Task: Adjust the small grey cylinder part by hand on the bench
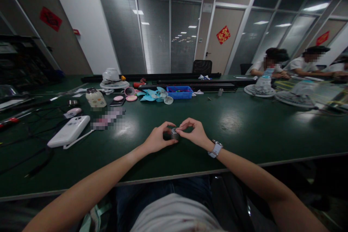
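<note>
Small metal cylinder (174, 136): while its top faces up, it sits upright between the two hands, over the near part of the green table (244, 130); whether its base touches the surface, I cannot tell.
Left hand (158, 138): clamped on the cylinder's side, thumb on the near side, fingers curling round the far side.
Right hand (195, 133): thumb and forefinger brought to the cylinder's top edge; whether they pinch anything, I cannot tell.
Blue tray (179, 95): farther back, well apart from both hands.
</note>
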Demonstrator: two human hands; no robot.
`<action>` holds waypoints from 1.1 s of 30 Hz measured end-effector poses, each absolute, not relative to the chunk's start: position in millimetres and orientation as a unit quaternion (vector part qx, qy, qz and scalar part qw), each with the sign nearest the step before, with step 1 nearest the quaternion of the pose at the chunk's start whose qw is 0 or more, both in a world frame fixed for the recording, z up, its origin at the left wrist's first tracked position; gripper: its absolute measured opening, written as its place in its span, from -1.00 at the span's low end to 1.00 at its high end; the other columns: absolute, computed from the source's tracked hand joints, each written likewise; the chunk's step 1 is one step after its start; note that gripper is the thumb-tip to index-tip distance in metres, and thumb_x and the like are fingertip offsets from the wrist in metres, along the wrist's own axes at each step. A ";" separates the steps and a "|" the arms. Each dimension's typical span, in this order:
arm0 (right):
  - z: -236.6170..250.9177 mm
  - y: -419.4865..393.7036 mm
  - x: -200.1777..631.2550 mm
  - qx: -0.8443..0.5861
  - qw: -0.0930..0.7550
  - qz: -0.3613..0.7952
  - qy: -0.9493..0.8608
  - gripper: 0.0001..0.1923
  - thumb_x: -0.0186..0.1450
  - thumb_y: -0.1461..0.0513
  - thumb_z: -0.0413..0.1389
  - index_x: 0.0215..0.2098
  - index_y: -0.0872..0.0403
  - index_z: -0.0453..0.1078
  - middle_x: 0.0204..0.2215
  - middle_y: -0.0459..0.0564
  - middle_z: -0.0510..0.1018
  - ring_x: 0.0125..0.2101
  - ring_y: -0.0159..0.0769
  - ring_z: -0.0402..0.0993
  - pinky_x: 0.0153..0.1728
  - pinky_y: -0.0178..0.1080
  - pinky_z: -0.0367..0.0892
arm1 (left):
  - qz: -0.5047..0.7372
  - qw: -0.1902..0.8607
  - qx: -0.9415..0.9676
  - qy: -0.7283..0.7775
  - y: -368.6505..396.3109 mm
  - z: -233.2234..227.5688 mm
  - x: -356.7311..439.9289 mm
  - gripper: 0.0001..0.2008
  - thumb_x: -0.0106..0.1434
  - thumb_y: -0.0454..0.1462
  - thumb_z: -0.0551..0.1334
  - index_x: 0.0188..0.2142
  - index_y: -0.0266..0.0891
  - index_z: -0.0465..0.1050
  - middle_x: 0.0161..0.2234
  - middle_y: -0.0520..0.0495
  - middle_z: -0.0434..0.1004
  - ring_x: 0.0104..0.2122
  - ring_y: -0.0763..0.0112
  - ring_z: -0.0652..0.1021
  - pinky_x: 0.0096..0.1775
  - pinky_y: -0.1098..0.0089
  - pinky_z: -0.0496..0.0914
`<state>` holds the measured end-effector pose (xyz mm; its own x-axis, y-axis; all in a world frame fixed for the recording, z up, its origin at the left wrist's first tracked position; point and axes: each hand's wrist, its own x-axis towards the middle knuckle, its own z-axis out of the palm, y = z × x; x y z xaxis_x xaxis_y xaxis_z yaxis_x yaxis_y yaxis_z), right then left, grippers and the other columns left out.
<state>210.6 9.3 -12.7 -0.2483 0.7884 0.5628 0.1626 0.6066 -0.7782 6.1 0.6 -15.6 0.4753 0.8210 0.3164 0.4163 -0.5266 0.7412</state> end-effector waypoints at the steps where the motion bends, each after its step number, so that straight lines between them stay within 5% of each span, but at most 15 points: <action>1: -12.9 9.5 210.8 -0.325 0.520 0.301 -0.730 -0.76 0.07 0.18 0.35 -0.36 0.06 0.43 -0.44 -0.04 0.62 -0.41 -0.27 0.60 -0.29 -0.19 0.53 | 0.338 0.299 0.805 0.384 0.4 -15.3 6.1 -0.45 0.08 -0.19 0.41 0.03 -0.16 0.29 -0.23 -0.07 0.63 -0.21 0.20 0.63 -0.14 0.24 0.47; 22: -16.2 20.9 217.0 -0.366 0.553 0.292 -0.689 -0.69 0.09 0.07 0.33 -0.34 0.07 0.40 -0.46 0.00 0.63 -0.39 -0.21 0.62 -0.32 -0.21 0.50 | 0.333 0.275 0.811 0.395 -0.8 -12.4 6.5 -0.44 0.07 -0.19 0.42 0.03 -0.15 0.30 -0.20 -0.06 0.62 -0.16 0.20 0.62 -0.10 0.25 0.45; 33: -31.1 38.1 229.6 -0.412 0.466 0.320 -0.715 -0.74 0.07 0.15 0.34 -0.34 0.09 0.43 -0.51 -0.01 0.65 -0.42 -0.18 0.62 -0.32 -0.19 0.44 | 0.351 0.200 0.800 0.443 0.4 -11.9 2.3 -0.45 0.04 -0.21 0.43 0.01 -0.14 0.32 -0.19 -0.07 0.63 -0.11 0.09 0.57 -0.05 0.12 0.40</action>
